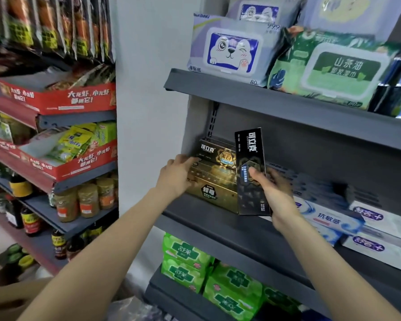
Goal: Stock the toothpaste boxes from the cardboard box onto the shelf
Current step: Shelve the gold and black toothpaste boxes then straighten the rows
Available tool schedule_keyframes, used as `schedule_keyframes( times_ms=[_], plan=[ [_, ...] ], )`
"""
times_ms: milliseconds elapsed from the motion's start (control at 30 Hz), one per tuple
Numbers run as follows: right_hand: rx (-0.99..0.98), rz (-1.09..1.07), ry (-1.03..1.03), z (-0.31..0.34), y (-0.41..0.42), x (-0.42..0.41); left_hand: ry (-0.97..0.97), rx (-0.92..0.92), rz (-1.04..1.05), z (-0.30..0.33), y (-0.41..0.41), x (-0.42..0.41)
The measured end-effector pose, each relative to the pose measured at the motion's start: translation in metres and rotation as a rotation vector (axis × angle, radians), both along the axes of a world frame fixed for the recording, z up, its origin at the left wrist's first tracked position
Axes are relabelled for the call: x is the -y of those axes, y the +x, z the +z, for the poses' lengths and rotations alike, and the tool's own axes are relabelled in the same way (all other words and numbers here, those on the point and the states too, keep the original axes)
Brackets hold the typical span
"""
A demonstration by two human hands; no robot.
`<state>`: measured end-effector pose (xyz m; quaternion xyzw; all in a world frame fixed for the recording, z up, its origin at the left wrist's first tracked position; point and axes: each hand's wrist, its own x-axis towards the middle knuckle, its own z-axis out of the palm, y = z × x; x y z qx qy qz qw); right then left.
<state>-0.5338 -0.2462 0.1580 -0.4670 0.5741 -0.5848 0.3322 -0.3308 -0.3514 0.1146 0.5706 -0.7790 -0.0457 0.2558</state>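
Head view, right hand (274, 195) blurred, fingers behind black toothpaste box (251, 172)

On the grey shelf (218, 225): 3 stacked gold toothpaste boxes (212, 179), 1 upright black toothpaste box (250, 167), 3 white toothpaste boxes (329, 220). Above that shelf: 3 wipe packs (229, 49). Below: 4 green packs (185, 256).

I see a stack of toothpaste boxes (212, 179) at the left end of the middle shelf (218, 218). My left hand (175, 178) rests on its left side. Just right of it, my right hand (274, 193) holds one box (251, 172) upright. More boxes (329, 218) lie further right.
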Motion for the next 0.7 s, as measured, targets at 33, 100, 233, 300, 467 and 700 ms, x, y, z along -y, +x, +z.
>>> schedule_keyframes(
  times_ms=[33,100,233,300,467,700],
  plan=[
    [-0.026,0.02,0.008,0.001,0.002,0.002,-0.019,0.061,-0.011,-0.001,0.002,0.0],
    [-0.083,0.036,0.034,0.001,0.003,0.006,-0.041,0.053,-0.034,-0.001,0.005,0.0],
    [-0.348,0.015,0.081,0.01,0.009,0.023,-0.228,-0.036,-0.035,0.004,0.008,-0.002],
    [-0.5,-0.015,0.074,0.02,0.01,0.037,-0.258,0.005,-0.074,0.01,0.007,-0.002],
    [-0.876,0.106,0.022,0.041,0.014,0.07,-0.145,0.117,-0.087,0.01,0.007,0.006],
    [-1.246,0.036,0.021,0.037,0.023,0.095,-0.123,0.012,0.024,0.023,0.002,0.012]
  ],
)
